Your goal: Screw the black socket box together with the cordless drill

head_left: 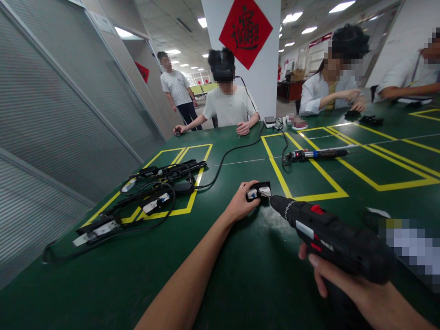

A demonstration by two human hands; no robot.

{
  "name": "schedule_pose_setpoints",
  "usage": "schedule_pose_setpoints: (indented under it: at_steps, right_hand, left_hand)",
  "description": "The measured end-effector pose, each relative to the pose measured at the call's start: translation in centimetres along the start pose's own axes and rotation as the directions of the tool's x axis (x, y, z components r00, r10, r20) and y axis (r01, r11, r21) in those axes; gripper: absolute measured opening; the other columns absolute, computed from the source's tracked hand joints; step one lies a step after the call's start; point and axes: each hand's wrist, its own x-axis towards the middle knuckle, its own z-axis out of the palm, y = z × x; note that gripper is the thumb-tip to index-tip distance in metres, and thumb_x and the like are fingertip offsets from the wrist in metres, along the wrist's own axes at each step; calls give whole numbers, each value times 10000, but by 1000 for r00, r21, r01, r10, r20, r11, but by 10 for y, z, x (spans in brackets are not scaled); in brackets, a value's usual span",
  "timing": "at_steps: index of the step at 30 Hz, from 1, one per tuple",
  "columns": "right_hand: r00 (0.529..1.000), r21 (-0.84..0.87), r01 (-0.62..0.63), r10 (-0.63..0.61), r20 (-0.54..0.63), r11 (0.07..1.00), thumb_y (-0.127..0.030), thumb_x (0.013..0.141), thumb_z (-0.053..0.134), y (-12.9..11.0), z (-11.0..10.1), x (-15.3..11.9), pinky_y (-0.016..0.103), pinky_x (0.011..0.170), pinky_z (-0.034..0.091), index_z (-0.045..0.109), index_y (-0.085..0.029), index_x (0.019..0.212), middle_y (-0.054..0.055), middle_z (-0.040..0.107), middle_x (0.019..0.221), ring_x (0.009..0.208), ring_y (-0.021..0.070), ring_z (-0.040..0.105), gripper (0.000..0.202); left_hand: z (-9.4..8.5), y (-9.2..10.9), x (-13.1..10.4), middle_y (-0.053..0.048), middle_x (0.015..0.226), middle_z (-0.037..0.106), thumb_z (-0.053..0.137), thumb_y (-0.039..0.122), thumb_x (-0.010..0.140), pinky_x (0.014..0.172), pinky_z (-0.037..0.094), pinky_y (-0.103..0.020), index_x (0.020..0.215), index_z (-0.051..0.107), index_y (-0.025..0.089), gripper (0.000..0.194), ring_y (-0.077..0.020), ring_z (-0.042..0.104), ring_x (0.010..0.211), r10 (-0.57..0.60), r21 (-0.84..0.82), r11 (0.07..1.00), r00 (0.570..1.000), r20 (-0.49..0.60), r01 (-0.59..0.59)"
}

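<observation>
My left hand (240, 202) is closed around the far side of a small black housing (266, 185) with white and blue parts inside, holding it on the green table. In my right hand (347, 279) is a black cordless drill (326, 233) with red details, its handle gripped by my curled fingers. The drill points left and its chuck is close to the open face of the housing. A thin bit appears to reach the white parts; whether it touches them I cannot tell.
Black strips, cables and white pieces (161, 201) lie in yellow-taped boxes on the left. A slim electric screwdriver (316, 154) lies further back on the right, with a cable by it. Several people sit or stand around the table (147, 284). A blurred object (415, 247) lies at right.
</observation>
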Motion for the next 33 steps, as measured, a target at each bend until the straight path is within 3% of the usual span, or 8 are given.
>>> schedule_pose_setpoints:
  at_steps: [4,14,18,23,26,29,33]
  right_hand:
    - [1000,15,-11,11,6,1000,-509,803,530,-1,0,0,324,604,509,601,-261,821,-45,571,529,498,178,595,258]
    - [998,-34,31,-29,60,999,-489,825,496,7,-3,3,331,655,541,600,-259,823,-23,631,549,594,216,680,252]
    - [999,-55,17,-15,39,998,-505,824,490,10,-5,4,360,736,534,610,-247,833,3,676,610,682,238,693,285]
    - [993,-110,-15,27,112,994,-573,839,439,19,-7,4,396,811,503,626,-252,758,47,720,752,838,272,675,380]
    - [997,-87,-23,30,72,996,-576,823,455,18,-6,4,403,752,514,629,-255,761,39,696,675,785,274,674,370]
    - [999,-68,-4,8,52,998,-526,814,489,12,-5,4,402,812,501,636,-260,734,22,689,598,729,255,690,314]
    - [997,-97,-10,17,72,995,-514,815,477,6,-4,4,378,778,521,562,-277,518,45,672,528,932,308,682,388]
  left_hand:
    - [0,-1,0,-68,1183,491,587,173,725,1011,391,-342,1267,472,224,555,-195,521,1081,9,0,1000,1000,-1,-9]
    - [0,0,0,-64,1176,493,586,179,731,1012,392,-339,1259,479,222,540,-191,521,1079,4,-3,1000,1000,-4,-4]
    - [0,0,0,-64,1180,492,592,197,739,1013,388,-340,1265,474,225,540,-192,522,1075,5,2,1000,1000,1,-5]
    - [-1,-2,0,-64,1171,492,589,200,749,1005,391,-331,1268,470,226,533,-191,518,1069,35,6,999,999,3,-35]
    - [0,-3,0,-65,1175,490,589,214,755,1003,394,-329,1278,465,228,537,-188,521,1063,35,8,999,999,4,-35]
    - [0,-3,1,-66,1187,489,595,215,751,1010,392,-330,1283,470,231,547,-189,523,1075,22,12,1000,1000,3,-22]
    - [-1,-2,1,-65,1219,483,596,204,755,1032,379,-332,1296,480,249,556,-189,521,1111,18,-12,1000,1000,18,-18]
